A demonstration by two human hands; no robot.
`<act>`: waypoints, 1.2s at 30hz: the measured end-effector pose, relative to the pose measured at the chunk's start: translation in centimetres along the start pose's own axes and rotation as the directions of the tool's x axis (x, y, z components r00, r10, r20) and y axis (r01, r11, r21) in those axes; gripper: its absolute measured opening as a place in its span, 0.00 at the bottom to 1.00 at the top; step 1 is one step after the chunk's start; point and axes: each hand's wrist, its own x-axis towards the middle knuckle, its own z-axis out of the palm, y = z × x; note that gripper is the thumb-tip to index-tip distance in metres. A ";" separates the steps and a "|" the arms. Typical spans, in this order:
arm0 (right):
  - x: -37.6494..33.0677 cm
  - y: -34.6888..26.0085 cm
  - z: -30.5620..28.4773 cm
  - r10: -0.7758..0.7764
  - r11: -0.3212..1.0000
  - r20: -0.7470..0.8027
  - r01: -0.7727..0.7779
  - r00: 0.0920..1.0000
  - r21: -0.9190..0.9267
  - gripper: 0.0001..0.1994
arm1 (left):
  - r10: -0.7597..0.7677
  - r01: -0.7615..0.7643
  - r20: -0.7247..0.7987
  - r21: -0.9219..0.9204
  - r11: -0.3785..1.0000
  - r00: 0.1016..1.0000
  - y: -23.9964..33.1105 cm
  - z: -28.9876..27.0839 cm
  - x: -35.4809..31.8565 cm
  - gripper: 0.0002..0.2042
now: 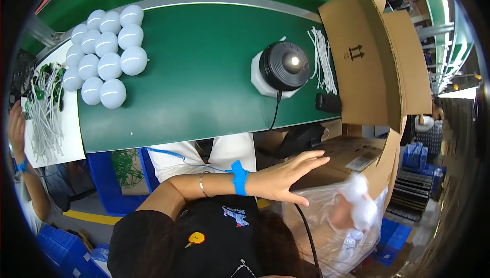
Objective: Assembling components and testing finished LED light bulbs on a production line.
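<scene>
My left hand [286, 177], with a blue strap on its wrist, is stretched out over my lap toward the carton at the right. Its fingers are spread and hold nothing. Lower right, my right hand [341, 215] is smeared by motion at a clear plastic bag [326, 252]. Its fingers are around white round bulbs [364, 213], at least two of them, which are blurred too. Similar white globe bulbs [109, 66] stand in rows at the left of the green table [194, 74].
A black round device [284, 66] with a cable sits right of the table's middle. White cables [321, 61] and a small black box [328, 103] lie beside an open carton [362, 53]. Green boards with white wires [46, 119] lie on a white sheet, near another person's hand [17, 130].
</scene>
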 end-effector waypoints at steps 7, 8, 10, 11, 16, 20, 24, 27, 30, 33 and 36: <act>3.3 14.5 15.2 0.178 0.978 0.341 -0.203 0.923 0.038 0.47 | 0.217 0.096 -0.433 0.595 0.798 0.875 -0.4 -4.1 -4.7 0.34; 3.3 15.7 15.5 0.207 0.971 0.377 -0.237 0.903 0.033 0.47 | 0.223 0.153 -0.512 0.593 0.791 0.830 0.3 -4.9 -5.3 0.32; 3.7 16.3 17.8 0.280 0.956 0.427 -0.290 0.860 -0.045 0.48 | 0.228 0.214 -0.589 0.585 0.782 0.775 1.2 -6.4 -6.5 0.31; 3.9 16.5 18.6 0.299 0.946 0.461 -0.325 0.836 -0.024 0.48 | 0.219 0.245 -0.598 0.596 0.765 0.771 1.7 -7.2 -6.9 0.30; 5.5 18.2 19.0 0.123 0.987 0.491 -0.160 0.863 0.033 0.48 | 0.197 0.323 -0.678 0.559 0.764 0.708 1.9 -10.2 -8.2 0.33; 10.1 16.0 17.9 -0.146 0.941 0.127 0.177 0.981 -0.288 0.43 | 0.024 0.592 -0.799 0.464 0.659 0.600 2.1 -12.0 -8.7 0.27; 14.7 16.4 13.5 -0.314 0.684 0.051 0.263 0.948 -0.681 0.41 | -0.042 0.698 -0.808 0.481 0.531 0.588 1.5 -12.3 -8.0 0.27; 16.1 17.5 12.5 -0.281 0.550 0.196 0.325 0.939 -0.769 0.37 | -0.023 0.679 -0.780 0.529 0.510 0.625 -0.4 -12.5 -8.0 0.31; 16.9 18.8 13.6 -0.167 0.654 0.293 0.328 0.942 -0.681 0.39 | -0.053 0.708 -0.854 0.394 0.586 0.518 -0.6 -12.1 -8.4 0.31; 17.7 18.8 14.2 -0.123 0.555 0.512 0.487 0.850 -0.674 0.38 | -0.069 0.739 -0.868 0.373 0.560 0.491 -0.3 -12.4 -8.3 0.31; 18.4 18.3 14.2 -0.052 0.520 0.488 0.440 0.872 -0.732 0.38 | -0.108 0.724 -0.831 0.404 0.559 0.546 -0.5 -12.5 -8.1 0.33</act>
